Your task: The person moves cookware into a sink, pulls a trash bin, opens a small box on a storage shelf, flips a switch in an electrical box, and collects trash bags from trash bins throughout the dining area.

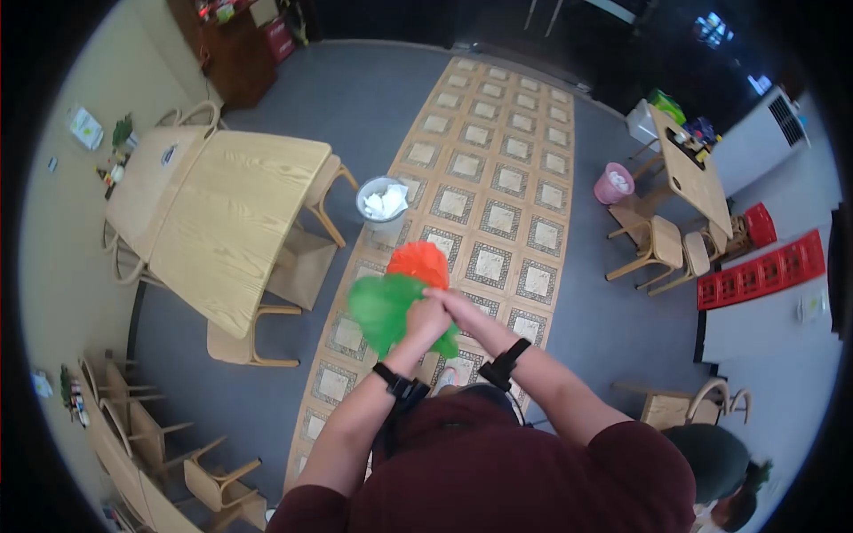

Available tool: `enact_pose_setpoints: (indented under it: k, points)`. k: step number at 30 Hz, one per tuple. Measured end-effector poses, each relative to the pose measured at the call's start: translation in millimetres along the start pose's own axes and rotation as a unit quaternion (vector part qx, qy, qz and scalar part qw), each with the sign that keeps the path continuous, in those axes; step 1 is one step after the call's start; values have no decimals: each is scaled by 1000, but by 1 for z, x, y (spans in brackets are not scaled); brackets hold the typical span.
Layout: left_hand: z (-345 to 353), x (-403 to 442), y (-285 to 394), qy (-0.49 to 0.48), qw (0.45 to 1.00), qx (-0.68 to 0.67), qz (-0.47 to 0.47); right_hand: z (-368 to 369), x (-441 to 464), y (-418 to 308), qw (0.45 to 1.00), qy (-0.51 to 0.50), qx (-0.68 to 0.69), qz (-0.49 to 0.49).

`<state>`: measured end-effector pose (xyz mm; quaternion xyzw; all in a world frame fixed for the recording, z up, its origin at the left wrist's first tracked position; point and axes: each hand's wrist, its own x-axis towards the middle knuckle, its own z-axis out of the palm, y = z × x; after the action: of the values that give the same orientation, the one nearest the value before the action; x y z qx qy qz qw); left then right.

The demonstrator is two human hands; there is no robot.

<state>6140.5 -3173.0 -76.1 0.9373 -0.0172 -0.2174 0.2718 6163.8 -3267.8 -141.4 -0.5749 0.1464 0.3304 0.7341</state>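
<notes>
In front of my body, both hands are close together, fingers closed. My left hand (427, 316) grips the edge of a crumpled, thin green piece (382, 306) that looks like a plastic bag. It spreads out to the left and below that hand. Just beyond it is a bright orange-red piece (419, 263) with a rounded, ruffled edge; whether it is joined to the green one I cannot tell. My right hand (453, 305) is closed beside the left, against the right edge of these pieces. What its fingers hold is hidden.
Ahead stands a grey bin (362, 202) with white paper in it. A wooden table (235, 200) with chairs is on the left. On the right are a pink bin (608, 190), another table (702, 188) and red crates (764, 271). A patterned mat (484, 178) runs forward.
</notes>
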Motion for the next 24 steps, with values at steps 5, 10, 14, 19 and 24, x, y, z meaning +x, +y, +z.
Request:
enact_pose_setpoints:
  k: [5,10,14,19,24]
  points:
    - [5,128,6,58,980,29,189,-76,125,-52,991,40,73,104]
    - [-65,242,-8,-31,922,-208,324,-151,195,-139,953,261,144,-49]
    - [-58,356,-110,-134,872,-469,47,-184,235,-189,935,305,167,-73]
    - [-1,458,-263,-82,860,-436,-252,-226,301,-213,936,342,85,-20]
    - [38,511,-343,79,560,-606,-559,-250,405,-269,916,386,103,-18]
